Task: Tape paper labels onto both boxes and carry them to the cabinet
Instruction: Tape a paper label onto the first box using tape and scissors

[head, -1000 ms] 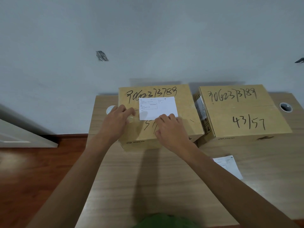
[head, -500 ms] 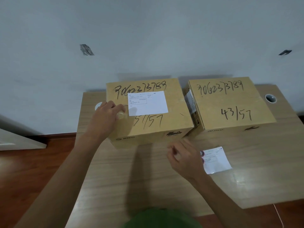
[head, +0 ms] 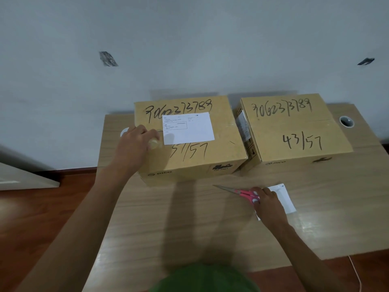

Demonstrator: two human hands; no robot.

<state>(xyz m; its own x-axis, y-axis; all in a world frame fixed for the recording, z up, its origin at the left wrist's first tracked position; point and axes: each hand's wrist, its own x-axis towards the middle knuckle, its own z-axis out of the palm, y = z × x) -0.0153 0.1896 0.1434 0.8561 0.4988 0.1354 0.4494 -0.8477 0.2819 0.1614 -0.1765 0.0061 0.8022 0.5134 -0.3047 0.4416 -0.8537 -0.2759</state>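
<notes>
On left box [head: 221, 148] "PICO": left hand [head: 134, 146] holds tape; right hand [head: 267, 205] grips scissors [head: 242, 192].

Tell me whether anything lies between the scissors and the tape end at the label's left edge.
Nothing visible does. The right hand grips the scissors on bare table; the left hand holds the tape beside the label on the left box.

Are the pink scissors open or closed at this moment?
Closed. The blades of the pink scissors lie together as one thin point on the table, while the right hand holds their handles.
</notes>
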